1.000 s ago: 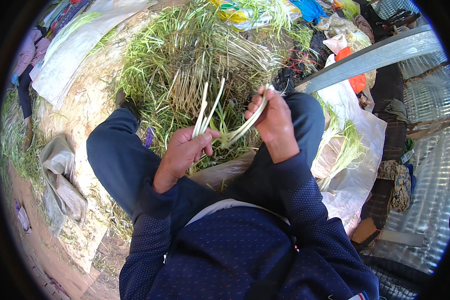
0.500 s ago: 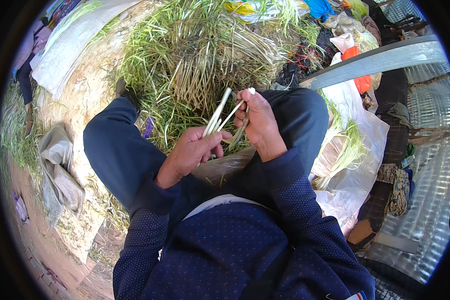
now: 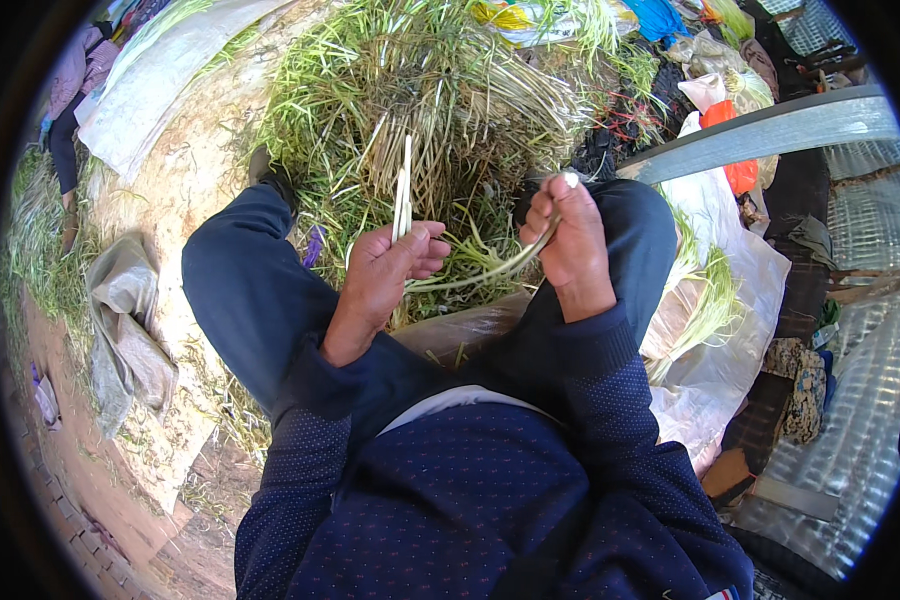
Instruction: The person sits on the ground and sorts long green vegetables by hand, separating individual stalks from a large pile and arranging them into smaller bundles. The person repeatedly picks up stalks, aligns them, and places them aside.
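My left hand [image 3: 385, 270] grips several pale white stalks [image 3: 403, 190] that stand up from its fingers. My right hand [image 3: 572, 240] is closed on a bent pale-green shoot [image 3: 510, 269], with a small white tip showing by the thumb; the shoot curves down and left, below the fingers of my left hand. Between my knees, just beyond both hands, a heap of green leaves and dry straw-coloured stalks [image 3: 420, 100] covers the ground.
Plastic sheets [image 3: 145, 85] lie at upper left, near another person [image 3: 70, 95]. A grey sack [image 3: 130, 310] is left of me. At right are pale-green bundles [image 3: 705, 305] on white plastic, a curved metal bar [image 3: 760, 135] and an orange bag [image 3: 739, 172].
My hands came close half a second ago and are now farther apart, the right one to the right. The white stalks in my left hand now stand more upright.
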Demonstrator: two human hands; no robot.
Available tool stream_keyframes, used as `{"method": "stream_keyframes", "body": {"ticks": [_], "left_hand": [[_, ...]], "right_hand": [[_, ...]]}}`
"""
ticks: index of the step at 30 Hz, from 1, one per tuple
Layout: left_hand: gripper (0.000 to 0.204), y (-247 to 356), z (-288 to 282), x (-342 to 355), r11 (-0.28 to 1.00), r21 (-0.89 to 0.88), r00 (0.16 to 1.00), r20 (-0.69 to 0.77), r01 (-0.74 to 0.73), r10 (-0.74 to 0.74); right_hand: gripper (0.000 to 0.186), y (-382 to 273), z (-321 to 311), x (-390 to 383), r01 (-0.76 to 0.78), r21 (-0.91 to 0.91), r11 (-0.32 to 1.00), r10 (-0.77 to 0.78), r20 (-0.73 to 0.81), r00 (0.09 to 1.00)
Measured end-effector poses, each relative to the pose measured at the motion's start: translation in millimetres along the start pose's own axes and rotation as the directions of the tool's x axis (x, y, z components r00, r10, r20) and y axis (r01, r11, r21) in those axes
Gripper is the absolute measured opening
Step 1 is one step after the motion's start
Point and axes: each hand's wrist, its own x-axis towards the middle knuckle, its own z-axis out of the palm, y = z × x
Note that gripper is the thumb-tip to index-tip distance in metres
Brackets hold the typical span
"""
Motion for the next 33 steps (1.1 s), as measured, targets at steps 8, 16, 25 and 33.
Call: {"method": "stream_keyframes", "body": {"ticks": [8,16,25,33], "left_hand": [[0.034,-12,9,-1,0.993,0.062,0.990,0.083,0.105,-0.110],[0.026,-29,5,3,0.999,0.047,0.988,0.155,-0.002,-0.005],[0.026,-39,1,16,0.883,0.336,0.939,0.219,-0.327,0.265],[0.030,-33,10,10,0.835,0.438,0.942,0.174,-0.334,0.285]], "right_hand": [[0.008,52,34,-22,-0.080,-0.370,0.926,0.142,0.145,0.979],[0.007,83,26,-14,-0.083,-0.395,0.915,0.158,0.163,0.974],[0.016,60,23,-10,-0.132,-0.555,0.821,0.113,-0.069,0.991],[0.016,57,6,2,-0.075,-0.217,0.973,0.069,-0.037,0.997]]}}
